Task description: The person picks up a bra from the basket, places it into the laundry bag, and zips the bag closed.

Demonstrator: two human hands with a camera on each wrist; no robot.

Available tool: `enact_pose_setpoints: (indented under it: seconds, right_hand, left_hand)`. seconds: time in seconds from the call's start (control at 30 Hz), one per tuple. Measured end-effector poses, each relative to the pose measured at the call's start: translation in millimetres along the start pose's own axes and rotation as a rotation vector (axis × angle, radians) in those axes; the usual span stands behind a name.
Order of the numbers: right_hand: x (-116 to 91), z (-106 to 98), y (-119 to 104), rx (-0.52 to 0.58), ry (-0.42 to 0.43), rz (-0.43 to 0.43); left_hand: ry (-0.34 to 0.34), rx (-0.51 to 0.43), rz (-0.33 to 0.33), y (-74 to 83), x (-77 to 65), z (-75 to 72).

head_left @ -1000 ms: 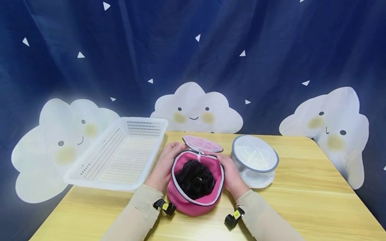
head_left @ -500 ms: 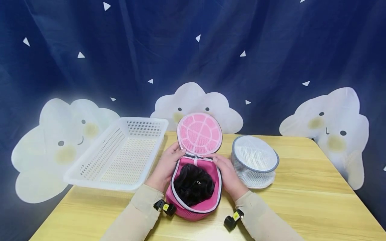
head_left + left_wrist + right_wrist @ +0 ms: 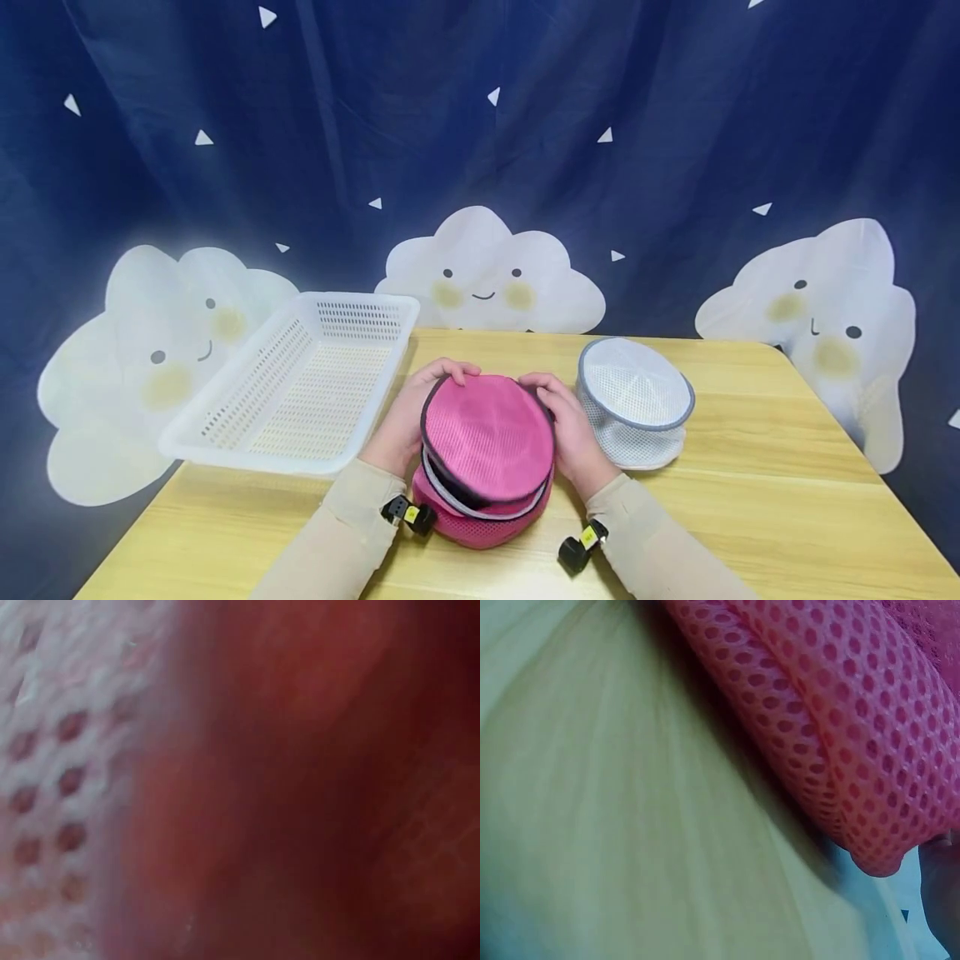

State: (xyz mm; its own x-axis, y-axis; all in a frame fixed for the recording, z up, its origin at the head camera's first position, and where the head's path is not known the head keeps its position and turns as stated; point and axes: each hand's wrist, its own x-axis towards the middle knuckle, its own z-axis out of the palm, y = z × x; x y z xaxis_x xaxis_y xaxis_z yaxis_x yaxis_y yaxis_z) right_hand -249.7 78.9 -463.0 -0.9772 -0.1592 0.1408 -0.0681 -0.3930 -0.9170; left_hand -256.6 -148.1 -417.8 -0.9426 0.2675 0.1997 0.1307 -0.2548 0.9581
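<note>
A round pink mesh laundry bag point(image 3: 487, 527) stands on the table in the head view. Its pink lid point(image 3: 491, 433) lies over the top, with a narrow dark gap at the front. At the back left edge, my left hand point(image 3: 416, 410) grips the bag, thumb by the lid. Opposite it, my right hand point(image 3: 572, 427) holds the back right side with bent fingers. The black fluffy item seen inside earlier is covered. Close up in the right wrist view is the bag's pink mesh wall point(image 3: 840, 727). Blur fills most of the left wrist view beside pale mesh point(image 3: 60, 780).
To the left, a white perforated plastic basket point(image 3: 401, 350) sits on the wooden table point(image 3: 757, 500). A white mesh bag with grey trim point(image 3: 637, 392) stands close to my right hand. Behind the table hangs a dark blue curtain point(image 3: 480, 150) with cloud faces.
The pink lid, half raised and then upright behind the bag, has folded forward over the opening and hides the black item. Both hands stay at the bag's back sides.
</note>
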Motion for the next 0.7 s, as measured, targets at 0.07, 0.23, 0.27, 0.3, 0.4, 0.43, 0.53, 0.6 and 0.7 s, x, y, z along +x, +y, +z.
enact_pose_setpoints:
  seconds: [0.07, 0.23, 0.27, 0.3, 0.4, 0.43, 0.53, 0.6, 0.7]
  right_hand:
    - [0.7, -0.7, 0.0, -0.01, 0.0, 0.012]
    - [0.0, -0.8, 0.1, 0.027, -0.003, 0.046]
    - [-0.3, -0.5, -0.3, 0.033, -0.009, 0.056]
    - [-0.6, -0.2, -0.8, 0.038, -0.016, 0.068]
    - [-1.3, 0.1, -1.5, 0.047, -0.053, 0.096]
    - [-1.4, -0.1, -1.4, 0.045, -0.064, 0.101]
    - [-1.6, -0.5, -1.2, 0.045, -0.087, 0.103]
    - [-1.6, -0.6, -1.3, 0.041, -0.081, 0.103]
    - [-1.6, -1.8, -2.6, 0.027, -0.061, 0.1]
  left_hand:
    - [-0.016, -0.02, -0.027, 2.3, -0.5, 0.7]
    - [-0.01, -0.031, -0.075, 4.7, -1.8, 2.2]
    - [0.0, -0.024, -0.081, 4.8, -1.9, 2.4]
    - [0.012, -0.017, -0.098, 5.5, -2.0, 2.8]
    - [0.054, 0.01, -0.144, 6.6, -2.5, 3.6]
    - [0.063, 0.018, -0.16, 7.2, -2.9, 3.7]
    - [0.063, 0.01, -0.215, 7.8, -3.8, 3.1]
    - [0.038, 0.031, -0.225, 7.7, -3.7, 2.7]
    - [-0.023, 0.106, -0.223, 6.2, -3.1, 1.5]
